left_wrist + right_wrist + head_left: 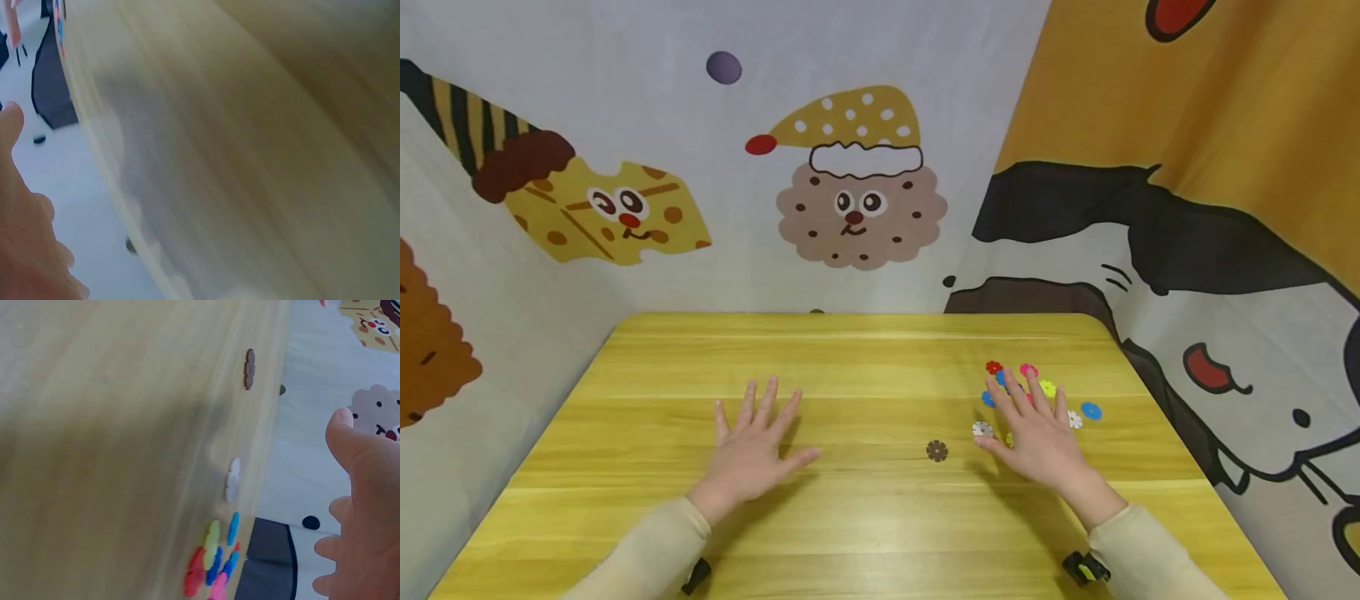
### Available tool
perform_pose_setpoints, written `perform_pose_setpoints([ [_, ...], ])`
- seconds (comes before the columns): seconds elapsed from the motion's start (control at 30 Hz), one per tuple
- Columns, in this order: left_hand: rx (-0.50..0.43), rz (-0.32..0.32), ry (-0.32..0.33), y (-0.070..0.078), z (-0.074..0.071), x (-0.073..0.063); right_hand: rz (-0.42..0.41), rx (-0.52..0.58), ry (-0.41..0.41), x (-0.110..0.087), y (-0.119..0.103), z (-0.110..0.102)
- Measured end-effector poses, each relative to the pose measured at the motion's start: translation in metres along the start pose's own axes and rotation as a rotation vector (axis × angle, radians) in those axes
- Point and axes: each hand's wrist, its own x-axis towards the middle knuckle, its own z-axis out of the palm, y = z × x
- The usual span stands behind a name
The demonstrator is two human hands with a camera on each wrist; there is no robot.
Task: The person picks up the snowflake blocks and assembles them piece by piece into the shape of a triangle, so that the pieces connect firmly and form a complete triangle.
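Both hands hover above a wooden table with fingers spread. My left hand (751, 457) is over the left half, palm down, holding nothing; the left wrist view catches part of that hand (28, 231) and its shadow on the wood. My right hand (1037, 437) hangs over a loose group of small flower-shaped discs and hides some of them. Around its fingers show a red disc (994, 367), a pink disc (1028, 370), a yellow disc (1048, 387), a blue disc (1092, 411) and a white disc (982, 429). A brown disc (937, 451) lies apart, left of the right thumb.
The wooden table (865, 517) has rounded far corners. Behind it hangs a cloth backdrop (985, 75) printed with cartoon figures, meeting the table's back edge. Dark straps (1086, 568) sit at the wrists, below the pale sleeves (1150, 554).
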Motion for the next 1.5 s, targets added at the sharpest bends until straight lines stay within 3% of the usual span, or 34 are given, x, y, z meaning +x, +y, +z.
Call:
perform_pose_setpoints([
  [0.2,0.012,0.114,-0.055,0.047,0.018,0.025,0.036,0.003,0.012,-0.013,0.013,0.007],
  [0.3,-0.022,0.163,-0.096,0.075,0.024,0.036,0.054,0.027,0.024,-0.020,0.021,0.012],
  [0.4,-0.058,0.220,-0.095,0.098,0.031,0.045,0.061,0.073,0.054,-0.027,0.032,0.016],
  [0.57,-0.092,0.266,-0.065,0.123,0.042,0.052,0.062,0.152,0.149,-0.038,0.050,0.020],
  [0.67,-0.171,0.266,-0.061,0.134,0.048,0.053,0.076,0.181,0.209,-0.045,0.060,0.018],
  [0.9,-0.371,0.322,-0.115,0.150,0.059,0.060,0.193,0.244,0.243,-0.055,0.086,0.009],
  [1.13,-0.565,0.235,-0.198,0.155,0.062,0.072,0.254,0.288,0.255,-0.056,0.111,0.007],
  [1.3,-0.544,0.234,-0.213,0.153,0.067,0.074,0.298,0.291,0.195,-0.054,0.126,0.008],
  [1.5,-0.516,0.279,-0.209,0.147,0.075,0.078,0.336,0.339,0.076,-0.050,0.149,0.015],
])
